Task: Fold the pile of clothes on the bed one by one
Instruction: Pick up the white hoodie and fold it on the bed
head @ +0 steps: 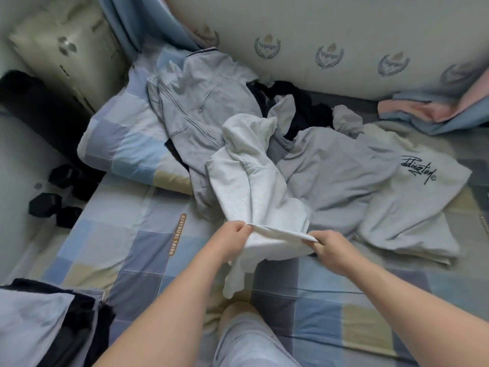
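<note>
Hands at the near edge of a clothes pile on a bed, seen from the head camera. The left hand (pixel 232 235) and the right hand (pixel 329 247) each pinch one end of the lower edge of a white garment (pixel 246 181), fingers curled over the cloth, so that the edge runs taut between them. The rest of the white garment stretches away from the hands up onto the pile, and one loose end (pixel 234 279) hangs down toward the person's knee (pixel 246 329).

Beneath and left of it lies a grey zip jacket (pixel 195 107), partly draped over a checked pillow (pixel 119 139). To the right lies a grey sweatshirt with a black script logo (pixel 370 181), spread flat and touching the white garment. Dark clothes (pixel 304 109) lie bunched behind both, against a padded headboard with crest motifs (pixel 330 35).

The checked bedsheet (pixel 148 250) covers the mattress. Folded pink and blue bedding (pixel 423 112) sits at the far right. Black dumbbells (pixel 53 200) lie on the floor at left.
</note>
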### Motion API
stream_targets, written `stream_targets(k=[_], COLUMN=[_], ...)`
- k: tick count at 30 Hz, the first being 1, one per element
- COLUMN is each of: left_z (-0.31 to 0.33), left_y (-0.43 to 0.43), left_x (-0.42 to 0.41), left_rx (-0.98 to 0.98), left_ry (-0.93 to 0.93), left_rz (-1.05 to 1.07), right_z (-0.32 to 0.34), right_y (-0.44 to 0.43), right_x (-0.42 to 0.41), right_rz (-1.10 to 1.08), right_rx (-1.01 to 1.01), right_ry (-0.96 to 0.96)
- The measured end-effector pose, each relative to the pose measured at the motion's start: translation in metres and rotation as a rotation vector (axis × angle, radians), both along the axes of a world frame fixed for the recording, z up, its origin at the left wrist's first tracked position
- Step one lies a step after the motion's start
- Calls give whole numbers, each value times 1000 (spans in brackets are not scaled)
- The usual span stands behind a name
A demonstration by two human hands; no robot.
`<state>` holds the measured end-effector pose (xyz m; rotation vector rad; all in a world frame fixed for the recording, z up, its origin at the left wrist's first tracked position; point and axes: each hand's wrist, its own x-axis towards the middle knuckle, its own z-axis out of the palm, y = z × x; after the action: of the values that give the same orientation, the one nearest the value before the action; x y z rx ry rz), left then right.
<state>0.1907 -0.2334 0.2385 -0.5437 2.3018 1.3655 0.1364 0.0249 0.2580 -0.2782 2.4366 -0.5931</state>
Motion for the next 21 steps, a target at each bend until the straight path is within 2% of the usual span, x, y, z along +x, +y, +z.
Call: stream_targets(k=[5, 11, 15, 21], left_z=[62, 192, 273, 361], left_y=[72, 158, 190, 213], left_x=[63, 113, 128, 106], left_rx=[-82, -155, -131, -85], left_ry=[218, 448, 547, 809], left_rz=[59, 120, 152, 156], right_z=[35, 138, 213, 299], right_y=[81, 155, 182, 198], right_x=[65, 118, 135, 138], right_rz=[-34, -136, -171, -332], right_rx=[-108, -325, -384, -654], right_ry=[161, 193, 248, 333])
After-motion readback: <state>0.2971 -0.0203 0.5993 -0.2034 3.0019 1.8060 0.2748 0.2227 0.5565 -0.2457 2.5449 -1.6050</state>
